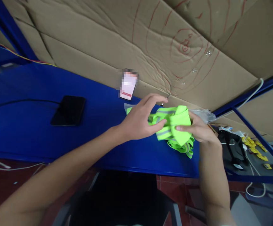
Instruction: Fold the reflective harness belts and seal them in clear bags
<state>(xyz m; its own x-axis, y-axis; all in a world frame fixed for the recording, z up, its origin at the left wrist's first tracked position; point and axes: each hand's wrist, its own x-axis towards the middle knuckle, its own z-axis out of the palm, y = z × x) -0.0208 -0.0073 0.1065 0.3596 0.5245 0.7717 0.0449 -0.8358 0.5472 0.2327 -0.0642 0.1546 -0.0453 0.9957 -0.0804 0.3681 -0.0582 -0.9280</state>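
A folded neon-green reflective strap with grey stripes is held over the blue table, its layers pinched between the thumb and fingers of my right hand. My left hand is at the strap's left side, thumb and fingers spread in a wide curve. Its thumb tip meets or overlaps the green fabric; I cannot tell whether it presses on it. Below the held strap lies a coiled green strap on the table. More green material in a clear plastic bag shows partly behind my left hand.
A phone with a lit screen leans against the cardboard wall. To the left, a black flat device with a cable lies on the blue table. Blue frame bars and a shelf with yellow items stand at right.
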